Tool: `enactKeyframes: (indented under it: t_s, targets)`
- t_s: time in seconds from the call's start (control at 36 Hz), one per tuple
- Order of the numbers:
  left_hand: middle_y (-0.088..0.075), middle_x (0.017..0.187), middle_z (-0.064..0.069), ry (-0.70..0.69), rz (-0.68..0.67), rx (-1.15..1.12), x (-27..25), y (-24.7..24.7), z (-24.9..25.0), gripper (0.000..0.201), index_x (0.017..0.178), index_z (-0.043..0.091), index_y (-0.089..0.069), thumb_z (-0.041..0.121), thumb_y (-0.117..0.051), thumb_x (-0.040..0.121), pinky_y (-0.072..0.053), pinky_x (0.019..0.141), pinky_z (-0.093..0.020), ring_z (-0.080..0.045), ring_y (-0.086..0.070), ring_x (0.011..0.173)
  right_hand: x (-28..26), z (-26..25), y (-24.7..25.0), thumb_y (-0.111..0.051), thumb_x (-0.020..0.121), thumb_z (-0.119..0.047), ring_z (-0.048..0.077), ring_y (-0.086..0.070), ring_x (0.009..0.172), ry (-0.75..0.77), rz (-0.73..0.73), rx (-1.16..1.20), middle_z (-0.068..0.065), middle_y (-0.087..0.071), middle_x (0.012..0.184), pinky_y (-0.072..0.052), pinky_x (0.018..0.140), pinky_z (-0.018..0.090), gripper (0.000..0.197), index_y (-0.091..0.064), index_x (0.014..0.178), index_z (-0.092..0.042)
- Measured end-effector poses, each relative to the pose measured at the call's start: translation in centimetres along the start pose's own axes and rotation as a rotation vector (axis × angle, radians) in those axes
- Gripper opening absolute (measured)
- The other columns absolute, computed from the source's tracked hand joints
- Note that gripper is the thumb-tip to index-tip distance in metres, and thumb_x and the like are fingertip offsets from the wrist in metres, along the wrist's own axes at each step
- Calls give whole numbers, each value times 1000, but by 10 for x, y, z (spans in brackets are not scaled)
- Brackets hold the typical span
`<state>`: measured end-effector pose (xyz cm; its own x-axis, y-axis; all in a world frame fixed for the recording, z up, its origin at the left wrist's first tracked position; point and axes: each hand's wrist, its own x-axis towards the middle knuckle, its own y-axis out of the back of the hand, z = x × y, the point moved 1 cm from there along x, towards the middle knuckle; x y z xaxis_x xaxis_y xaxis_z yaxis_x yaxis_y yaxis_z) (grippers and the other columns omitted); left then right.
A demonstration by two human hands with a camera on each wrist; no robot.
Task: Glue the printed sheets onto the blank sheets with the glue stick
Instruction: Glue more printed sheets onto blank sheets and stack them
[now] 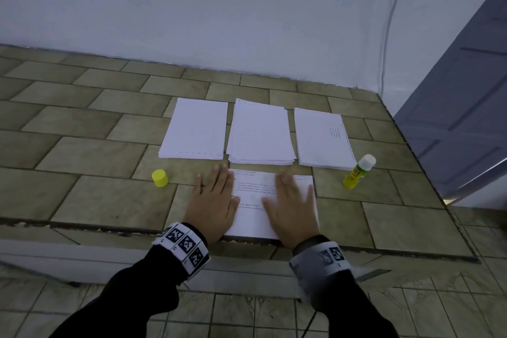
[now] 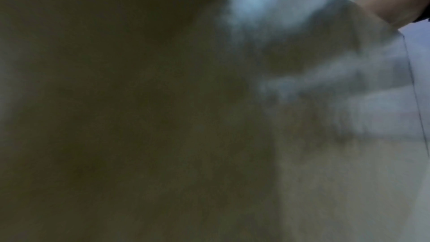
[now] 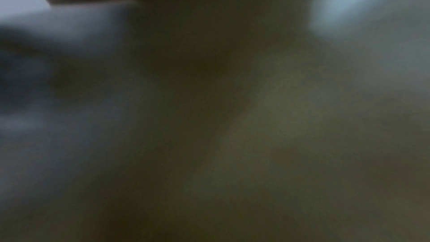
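A printed sheet (image 1: 253,197) lies face up on the tiled ledge near its front edge. My left hand (image 1: 212,202) lies flat on the sheet's left side, fingers straight, partly over the tile. My right hand (image 1: 292,207) presses flat on the sheet's right half. Behind it lie three paper stacks: left stack (image 1: 194,129), middle stack (image 1: 260,133), right stack (image 1: 322,140) with faint print. An uncapped yellow glue stick (image 1: 358,171) lies at the right. Its yellow cap (image 1: 160,178) stands at the left. Both wrist views are dark and blurred.
The ledge's front edge (image 1: 109,228) drops to a lower tiled floor. A white wall (image 1: 219,8) rises behind the stacks, with a cable (image 1: 388,35) running down it. A grey door (image 1: 461,104) stands at the right.
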<state>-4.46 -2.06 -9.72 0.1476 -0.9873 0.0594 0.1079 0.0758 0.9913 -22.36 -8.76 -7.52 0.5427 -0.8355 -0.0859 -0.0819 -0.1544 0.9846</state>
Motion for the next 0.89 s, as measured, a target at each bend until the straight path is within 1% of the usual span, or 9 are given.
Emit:
enactKeyframes:
  t_s: [0.08,0.17,0.31,0.44,0.53,0.58,0.64,0.81,0.89]
  targets:
    - [-46,147,-16,-7,-16,-4,0,-2,-1,67,140,0,-48,43,-24,94,-34,106,-61,-33,-42,137,2,-23,-12,35,69,-70,13,8,149,146,-27,17,-1,5,163,15,114,50,107,0,155,-16]
    - [-43,150,-15,-9,-21,-8,2,-2,0,68,142,1,-45,43,-22,95,-30,109,-59,-31,-39,140,3,-12,-14,36,66,-70,10,7,149,129,-21,-11,-4,4,162,15,115,49,109,-1,155,-19]
    - [-18,162,-10,-4,-49,-15,0,2,-2,79,153,6,-21,49,0,91,-9,118,-54,-27,-13,150,-2,42,-2,16,73,-68,7,7,148,-67,-38,-30,-8,7,162,5,118,49,95,3,155,-21]
    - [-19,161,-11,-3,-62,-32,0,-1,-2,79,153,6,-22,51,1,92,-9,118,-55,-28,-14,150,-6,71,8,4,86,-67,5,9,148,-94,-96,-21,-9,10,162,0,119,51,84,3,155,-20]
    - [-12,163,-10,-12,-96,-38,1,1,-2,87,155,7,-15,57,15,90,-4,118,-54,-27,-8,151,-5,73,28,-12,94,-64,18,-16,147,-110,-44,94,4,-20,160,-21,117,44,77,-22,151,-12]
    - [-9,163,-10,-17,-103,-36,1,3,-2,99,155,7,-12,62,29,84,-2,118,-54,-27,-5,151,-5,71,47,-15,90,-68,27,-44,128,-83,10,236,10,-49,135,-38,98,37,78,-42,133,-10]
    - [-5,164,-9,-11,-117,-39,1,4,-3,107,155,7,-10,65,35,77,1,118,-53,-25,-1,151,-5,65,65,-31,95,-59,25,-51,111,-58,-8,346,6,-54,119,-38,86,33,61,-45,127,-9]
    - [10,164,-6,21,-180,-6,-1,8,2,116,155,9,6,72,41,64,9,119,-49,-21,13,150,14,48,77,-47,100,-33,22,-36,136,66,-167,158,8,-37,151,-31,109,34,56,-28,149,-11]
    - [12,163,-6,21,-176,-27,-2,10,4,118,155,9,8,78,38,63,7,121,-49,-20,15,150,27,50,63,-47,99,-29,26,-36,135,38,-211,42,9,-36,149,-36,108,41,57,-26,148,-11]
